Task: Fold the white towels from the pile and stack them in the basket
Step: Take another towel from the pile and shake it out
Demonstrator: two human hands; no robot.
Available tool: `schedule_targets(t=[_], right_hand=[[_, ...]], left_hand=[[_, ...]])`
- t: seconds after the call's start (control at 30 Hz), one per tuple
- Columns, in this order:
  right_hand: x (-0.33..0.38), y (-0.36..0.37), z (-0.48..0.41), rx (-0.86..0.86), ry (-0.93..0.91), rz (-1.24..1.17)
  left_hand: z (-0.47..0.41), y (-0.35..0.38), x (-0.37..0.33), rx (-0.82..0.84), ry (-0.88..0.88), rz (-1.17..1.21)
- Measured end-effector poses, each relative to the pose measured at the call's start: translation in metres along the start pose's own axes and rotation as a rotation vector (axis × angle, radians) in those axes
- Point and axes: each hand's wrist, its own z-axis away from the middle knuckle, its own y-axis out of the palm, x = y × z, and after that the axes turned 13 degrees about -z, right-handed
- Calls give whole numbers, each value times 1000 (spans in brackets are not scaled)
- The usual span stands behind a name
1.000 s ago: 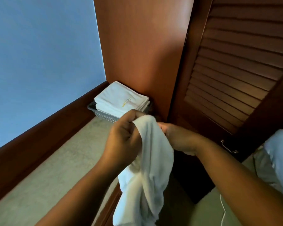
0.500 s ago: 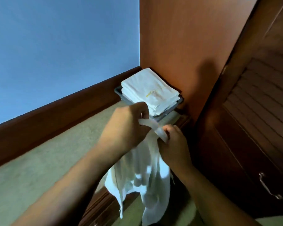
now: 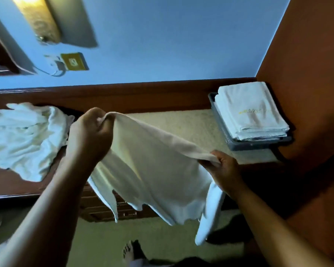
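1. A white towel (image 3: 152, 170) is being held up in the air over the near edge of the counter (image 3: 181, 128). It is being stretched by its top edge while the rest is hanging loose and uneven.
2. One top corner is being gripped by the left hand (image 3: 91, 135), with the fingers curled tightly round the bunched cloth. This fist is being carried high, toward the counter's left end.
3. The other corner is being pinched in the curled fingers of the right hand (image 3: 225, 171), which is being held lower and nearer the counter's right end.
4. The towel is apparently being opened out for its first fold. This is likely being done best with the top edge kept taut and level, so the right hand is probably needing to be raised.
5. The crooked hem is probably needing to be shaken straight before the corners are being brought together.
6. The unfolded pile (image 3: 23, 139) is lying at the counter's left end. The basket (image 3: 256, 145) is sitting in the far right corner, with the folded stack (image 3: 253, 112) rising above its rim.
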Motion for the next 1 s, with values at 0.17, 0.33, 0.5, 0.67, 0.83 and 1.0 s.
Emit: schedule_targets(t=[0.17,0.33,0.5,0.67,0.83,1.0], right_hand=[[82,35,-3,285,-130,-124],[117,52,-1,382,-297,-199],[70,55,11,454,-192,94],[35,79,19,183,-144,56],[49,92,18,119,-267,64],[37,115,21,110,-308,251]], left_hand=[[66,5,-12,430,288,189],[75,3,-10,354,392,250],[48,-37,1,77,353,269],[20,-49,31,8,179,160],[6,-57,64,-26,106,15],[0,-64,88,-74,131,105]])
